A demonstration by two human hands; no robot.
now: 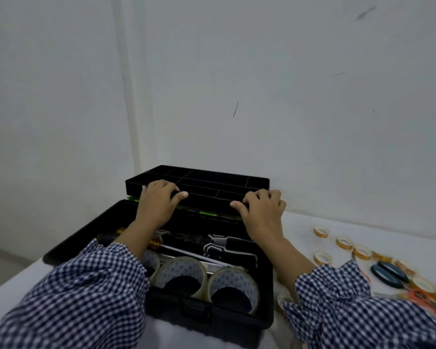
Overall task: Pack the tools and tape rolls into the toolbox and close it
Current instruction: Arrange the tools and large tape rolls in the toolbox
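Here, over the open black toolbox (166,308) with its amber-handled screwdriver (153,242) and wide tape rolls (181,270), the left hand (156,205) and right hand (262,210) each grip the near rim of the black divider tray (212,182), while small tape rolls (322,257) and blue-handled scissors (390,272) lie on the white table (363,238) at right.

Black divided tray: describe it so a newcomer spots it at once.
Find the open black plastic toolbox on the white table. Above its far edge, the left hand and right hand grip a shallow black plastic tray. Only it is split by dividers into compartments.
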